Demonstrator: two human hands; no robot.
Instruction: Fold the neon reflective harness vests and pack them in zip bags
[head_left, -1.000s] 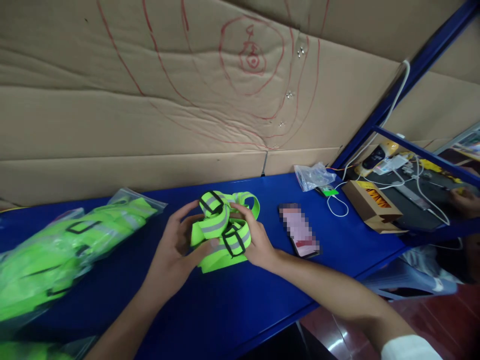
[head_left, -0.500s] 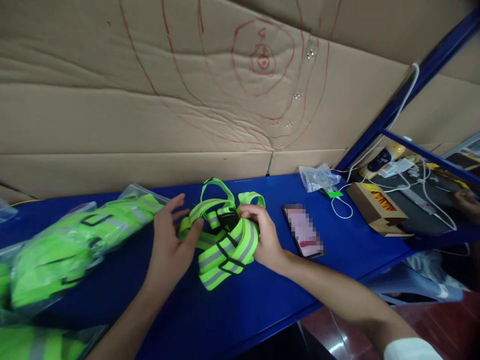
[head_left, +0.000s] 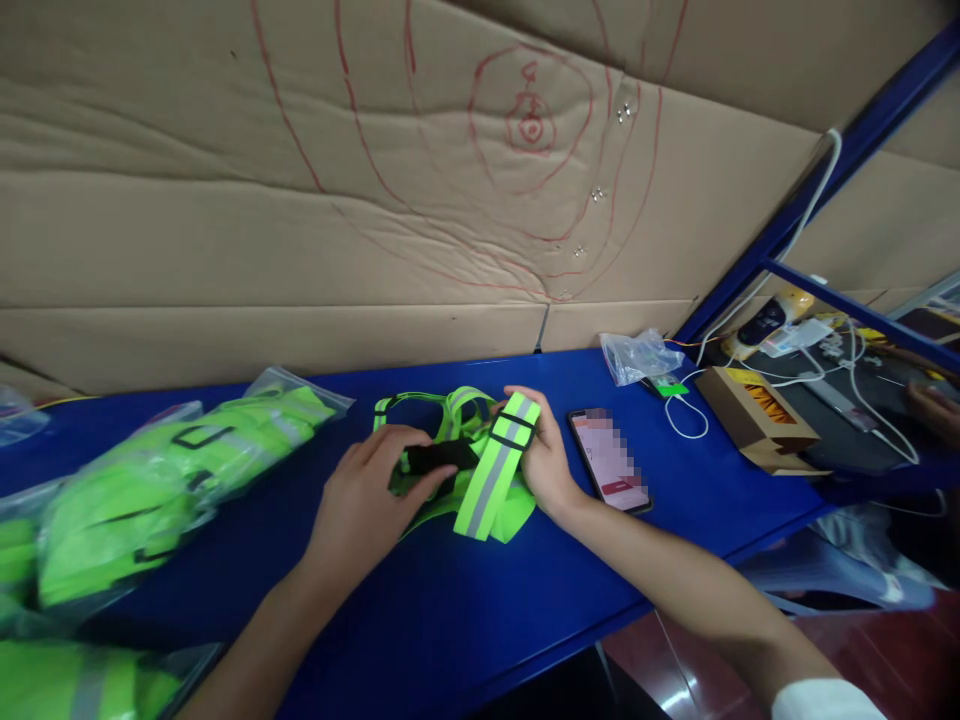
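Two bare hands work with a bright green strap bundle (head_left: 491,490) on a blue counter (head_left: 420,620), around the middle of its length, between the back and front edges. The straps carry a grey stripe along their centre.

The left hand (head_left: 360,490) has its thumb and fingers closed on a black piece (head_left: 450,456) of the bundle, at its left side. The right hand (head_left: 553,465) grasps the bundle from the right; its fingers are partly hidden behind a raised, slanting band fitted with a black slider (head_left: 508,442). Loose loops of strap lie behind the hands, towards the back edge.

A phone (head_left: 609,460), its screen blurred out, lies just to the right of the right hand. Towards the counter's left end rests a clear bag of green straps (head_left: 187,480), with another packed bag (head_left: 75,680) at the front left. Near the back edge, farther right, sits a crumpled clear bag (head_left: 637,355), and an open cardboard box (head_left: 757,420) stands by the right end.

Behind the counter rises a cardboard wall (head_left: 225,240) bearing hand-drawn red rings. At far right, a co-worker's hand (head_left: 934,405) appears, blurred.
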